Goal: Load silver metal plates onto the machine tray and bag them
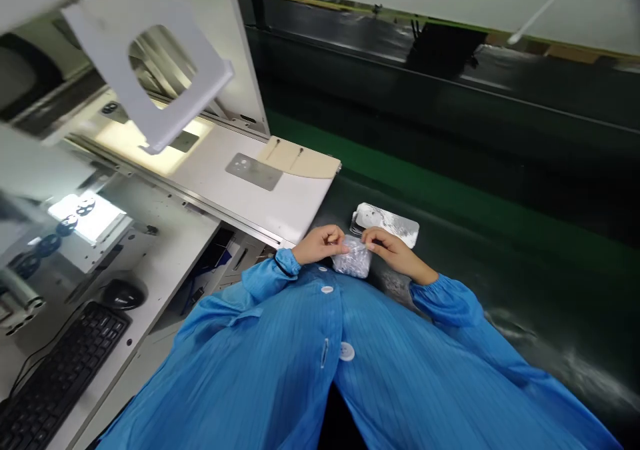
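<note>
Close to my body, a clear crinkled plastic bag (353,259) hangs between my two hands. My left hand (319,244) pinches the bag's upper left edge, its fingers curled. On the other side, my right hand (395,251) pinches the upper right edge between thumb and fingers. What the bag contains is too blurred to make out. Just beyond my right hand lies a small stack of flat silvery plates (390,222) with rounded corners, shaped like phone back covers.
A white conveyor (300,203) ends to my left, with a grey phone-back plate (254,171) under a cream guide plate (305,158). A dark green work surface (480,210) stretches right. A keyboard (65,377) and mouse (123,295) lie lower left. A white bracket (117,63) overhangs the conveyor.
</note>
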Action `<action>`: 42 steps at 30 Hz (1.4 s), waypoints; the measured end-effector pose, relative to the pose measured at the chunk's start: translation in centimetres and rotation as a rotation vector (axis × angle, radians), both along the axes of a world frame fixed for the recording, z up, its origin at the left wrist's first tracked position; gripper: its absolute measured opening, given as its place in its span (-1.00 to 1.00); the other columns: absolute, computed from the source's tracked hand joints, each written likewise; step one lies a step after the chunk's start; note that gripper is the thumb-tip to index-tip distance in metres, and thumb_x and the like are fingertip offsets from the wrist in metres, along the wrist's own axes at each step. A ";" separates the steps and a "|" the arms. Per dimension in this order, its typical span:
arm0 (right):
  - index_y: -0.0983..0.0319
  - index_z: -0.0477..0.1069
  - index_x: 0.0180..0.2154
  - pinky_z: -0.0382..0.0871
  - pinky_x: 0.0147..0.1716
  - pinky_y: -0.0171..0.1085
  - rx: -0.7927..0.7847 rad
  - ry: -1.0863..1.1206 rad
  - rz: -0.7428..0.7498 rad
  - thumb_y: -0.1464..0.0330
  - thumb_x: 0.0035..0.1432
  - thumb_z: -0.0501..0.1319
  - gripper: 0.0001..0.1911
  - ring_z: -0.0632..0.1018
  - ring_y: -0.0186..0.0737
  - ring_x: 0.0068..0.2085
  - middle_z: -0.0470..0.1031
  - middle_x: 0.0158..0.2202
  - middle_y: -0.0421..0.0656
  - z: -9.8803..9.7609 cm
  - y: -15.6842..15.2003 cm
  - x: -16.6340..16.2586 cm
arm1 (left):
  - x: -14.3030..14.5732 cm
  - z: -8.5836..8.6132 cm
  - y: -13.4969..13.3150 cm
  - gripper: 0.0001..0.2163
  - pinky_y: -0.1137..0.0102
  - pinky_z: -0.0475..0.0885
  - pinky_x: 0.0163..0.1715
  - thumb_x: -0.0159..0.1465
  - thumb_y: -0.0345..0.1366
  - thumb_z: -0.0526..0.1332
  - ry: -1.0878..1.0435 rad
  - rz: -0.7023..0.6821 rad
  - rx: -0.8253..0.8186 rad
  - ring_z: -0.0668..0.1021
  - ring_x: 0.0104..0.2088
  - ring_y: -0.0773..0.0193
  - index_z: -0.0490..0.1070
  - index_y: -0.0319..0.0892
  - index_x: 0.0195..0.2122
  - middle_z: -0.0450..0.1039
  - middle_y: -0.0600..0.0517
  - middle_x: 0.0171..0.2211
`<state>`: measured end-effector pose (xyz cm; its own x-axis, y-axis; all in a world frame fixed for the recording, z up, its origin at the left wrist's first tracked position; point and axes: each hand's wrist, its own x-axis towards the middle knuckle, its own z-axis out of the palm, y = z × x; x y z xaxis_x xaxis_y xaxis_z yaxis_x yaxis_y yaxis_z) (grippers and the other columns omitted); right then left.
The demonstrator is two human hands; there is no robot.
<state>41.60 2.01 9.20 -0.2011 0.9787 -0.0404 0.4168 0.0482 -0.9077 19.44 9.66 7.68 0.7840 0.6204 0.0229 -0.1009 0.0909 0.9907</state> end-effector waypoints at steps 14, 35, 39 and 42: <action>0.14 0.40 -0.47 0.33 -0.12 -0.08 0.179 -0.102 -0.247 0.10 0.18 0.19 -0.70 0.47 -0.15 -0.27 0.48 -0.38 -0.12 1.2 -1.1 -1.7 | 0.5 1.3 0.3 -0.64 0.50 0.25 -0.40 -0.07 -0.41 0.34 -0.033 0.076 -0.259 0.31 -0.43 0.49 0.09 -0.21 -0.43 0.26 0.12 -0.39; 0.17 0.27 -0.10 0.29 -0.39 -0.21 0.094 -0.546 -0.474 -0.04 0.01 0.27 -0.45 0.51 -0.09 -0.39 0.45 -0.47 -0.14 3.1 -4.1 -3.7 | 0.2 2.2 0.2 -0.69 0.32 0.36 -0.05 0.30 -0.43 -0.01 0.305 0.002 0.651 0.38 -0.14 0.25 0.50 -0.32 -0.09 0.26 -0.13 -0.19; 0.16 0.20 -0.06 0.20 -0.52 -0.27 -0.025 -0.503 -0.344 0.12 0.13 0.18 -0.59 0.50 -0.14 -0.53 0.45 -0.56 -0.24 2.6 -4.0 -4.9 | 0.5 3.7 -0.8 -0.62 0.23 0.38 -0.07 0.26 -0.12 0.18 0.564 -0.119 0.798 0.41 -0.09 0.12 0.48 -0.30 -0.03 0.27 -0.17 -0.07; 0.12 0.16 -0.07 0.26 -0.52 -0.26 -0.043 -0.311 -0.265 0.21 0.16 0.13 -0.69 0.48 -0.19 -0.55 0.44 -0.57 -0.29 2.5 -3.7 -4.5 | 0.8 4.1 -1.0 -0.51 0.18 0.37 -0.11 0.24 0.08 0.17 0.752 -0.208 0.946 0.42 -0.08 0.04 0.48 -0.26 -0.06 0.28 -0.17 -0.02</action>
